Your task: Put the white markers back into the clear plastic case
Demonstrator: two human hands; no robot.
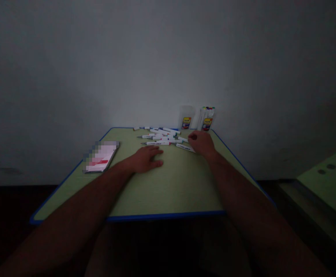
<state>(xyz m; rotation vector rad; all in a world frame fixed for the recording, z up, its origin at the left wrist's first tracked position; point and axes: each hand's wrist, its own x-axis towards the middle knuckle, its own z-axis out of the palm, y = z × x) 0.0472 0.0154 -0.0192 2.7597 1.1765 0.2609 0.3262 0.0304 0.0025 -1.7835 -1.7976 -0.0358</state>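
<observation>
My left hand lies on the table with its fingers apart, holding nothing, just short of a marker at the near side of a loose pile. Several more white markers lie across one another behind it, with coloured ends. To the right of the pile, my right hand is closed, its fingertips pinched at the end of a white marker. Another marker lies below those fingers, its right end partly hidden by the hand.
A clear marker case and a second case filled with markers stand at the table's back right. A phone rests at the left. The pale green table has a blue rim and meets a grey wall.
</observation>
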